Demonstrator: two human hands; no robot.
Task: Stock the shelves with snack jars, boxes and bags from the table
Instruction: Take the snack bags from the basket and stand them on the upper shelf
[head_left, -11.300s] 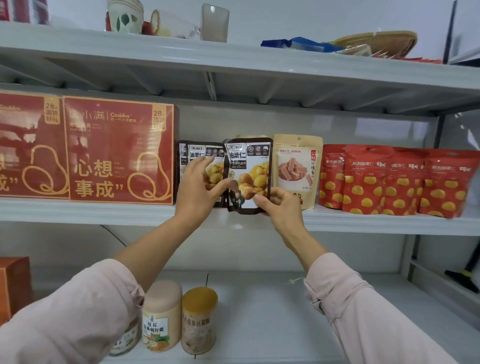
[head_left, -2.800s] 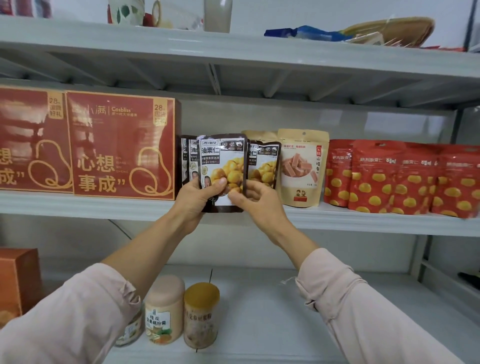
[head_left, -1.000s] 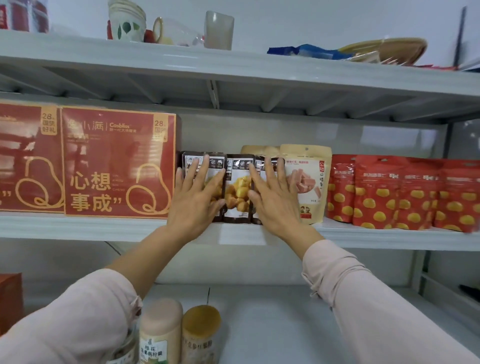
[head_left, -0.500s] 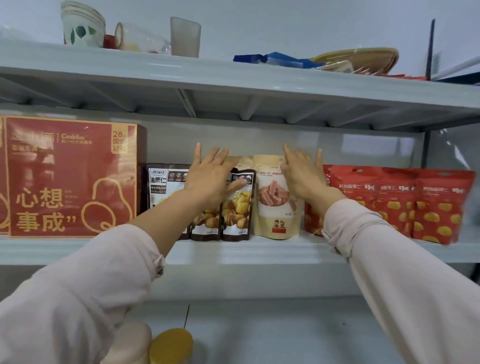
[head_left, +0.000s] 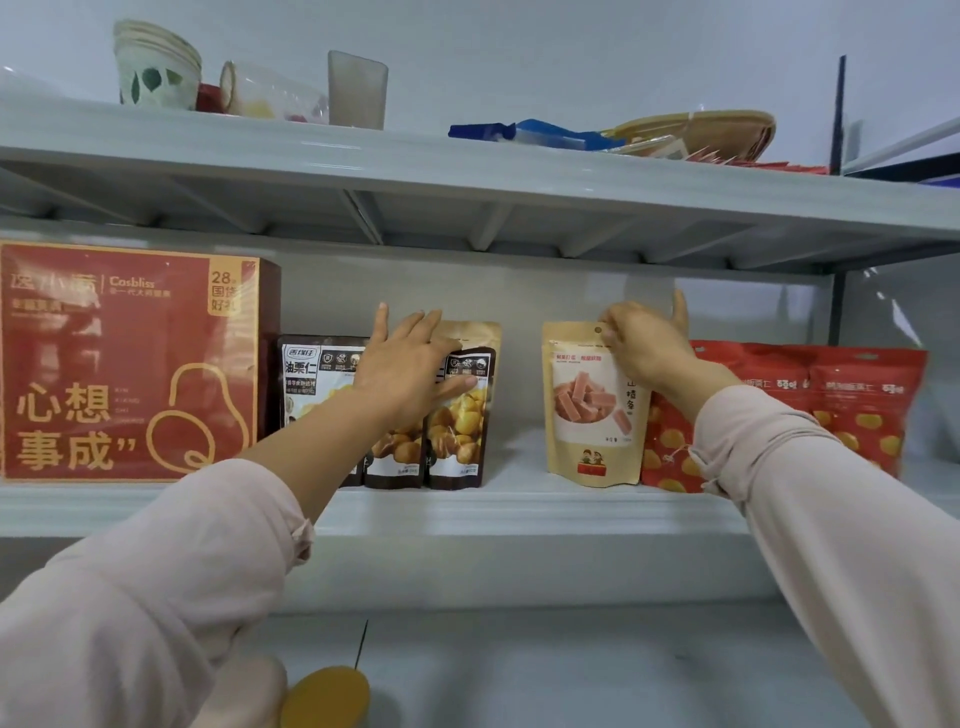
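Observation:
On the middle shelf (head_left: 519, 512) stand three dark chestnut bags (head_left: 457, 431) in a row, with a tan bag (head_left: 480, 335) partly hidden behind them. My left hand (head_left: 410, 364) lies flat against the tops of the dark bags, fingers spread, holding nothing. To the right, across a gap, stands a tan hawthorn-strip bag (head_left: 587, 415). My right hand (head_left: 644, 348) grips its top right corner. The bag stands upright against the red chestnut bags (head_left: 862, 400).
A large red gift box (head_left: 130, 364) fills the shelf's left end. The top shelf holds paper cups (head_left: 156, 67), a frosted glass (head_left: 357, 88), a blue packet (head_left: 530, 135) and a woven tray (head_left: 711, 132). A yellow jar lid (head_left: 324, 696) shows on the lower shelf.
My right hand took the tan hawthorn bag by its top and slid it right, against the red bags, opening a gap. My left hand stayed on the dark bags.

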